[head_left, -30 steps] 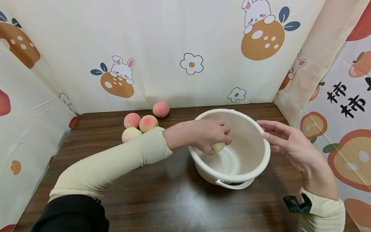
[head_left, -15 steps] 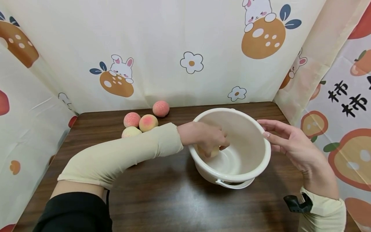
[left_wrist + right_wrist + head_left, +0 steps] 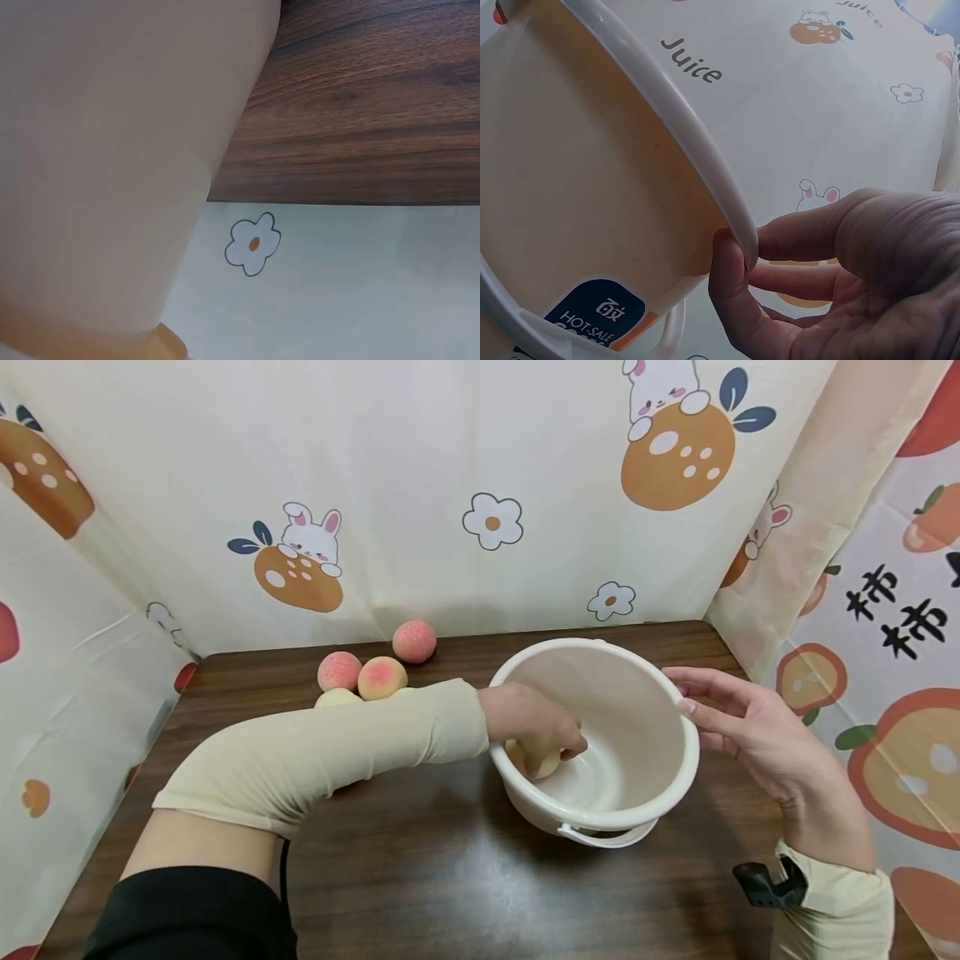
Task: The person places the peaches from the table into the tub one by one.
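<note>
A white bucket (image 3: 678, 781) stands on the dark wooden table (image 3: 450, 893), its mouth tilted toward the camera in the head view. Reaching over the left rim, my left hand (image 3: 536, 727) is down inside it. Those fingers curl round a pale yellow peach (image 3: 549, 766), mostly hidden beneath them near the inner left wall. My right hand (image 3: 757, 739) holds the bucket's right rim. In the right wrist view, thumb and fingers (image 3: 795, 236) pinch that rim from both sides. The left wrist view shows neither the left hand's fingers nor the peach.
Several peaches lie at the back left, among them a pink one (image 3: 414, 642) and a yellow-pink one (image 3: 382, 677). My left sleeve (image 3: 360, 743) partly covers a pale one (image 3: 337, 697). Printed curtains (image 3: 420, 468) hang behind and beside the table. The bucket's handle (image 3: 611, 839) hangs toward the front.
My left hand has gone lower into the bucket with the peach, toward the inner left wall. The right hand has kept its place on the rim.
</note>
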Demonstrator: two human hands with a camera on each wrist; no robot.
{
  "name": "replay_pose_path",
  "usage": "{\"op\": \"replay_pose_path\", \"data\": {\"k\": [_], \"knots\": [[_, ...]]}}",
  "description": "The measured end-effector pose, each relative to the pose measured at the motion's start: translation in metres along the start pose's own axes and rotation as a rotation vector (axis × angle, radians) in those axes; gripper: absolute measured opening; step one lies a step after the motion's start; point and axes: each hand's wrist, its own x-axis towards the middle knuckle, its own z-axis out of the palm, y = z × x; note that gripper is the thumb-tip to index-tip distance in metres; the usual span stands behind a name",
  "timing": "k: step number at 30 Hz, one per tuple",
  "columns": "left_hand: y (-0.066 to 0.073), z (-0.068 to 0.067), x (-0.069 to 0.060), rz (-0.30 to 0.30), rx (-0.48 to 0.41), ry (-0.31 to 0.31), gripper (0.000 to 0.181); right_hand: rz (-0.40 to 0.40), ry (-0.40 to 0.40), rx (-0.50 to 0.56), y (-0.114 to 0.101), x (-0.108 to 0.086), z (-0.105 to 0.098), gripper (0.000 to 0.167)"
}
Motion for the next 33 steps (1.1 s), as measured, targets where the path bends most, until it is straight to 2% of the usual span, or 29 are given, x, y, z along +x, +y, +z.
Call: {"op": "replay_pose_path", "data": {"k": [4,14,23,33], "knots": [[0.0005,0.001,0.0006,0.0,0.008,-0.013,0.043,0.001,-0.003,0.004,-0.0009,0.0008,0.0004,0.042],[0.002,0.0025,-0.0008,-0.024,0.021,0.008,0.044,0.007,0.008,-0.007,-0.0009,0.0006,0.0016,0.041],[0.0016,-0.0005,-0.003,-0.035,-0.026,-0.052,0.051,-0.004,-0.003,-0.001,-0.0013,0.0004,0.0008,0.043],[0.0071,-0.002,-0.006,-0.051,-0.036,-0.045,0.048,-0.004,-0.009,0.0,-0.0002,0.0004,0.0004,0.042]]}}
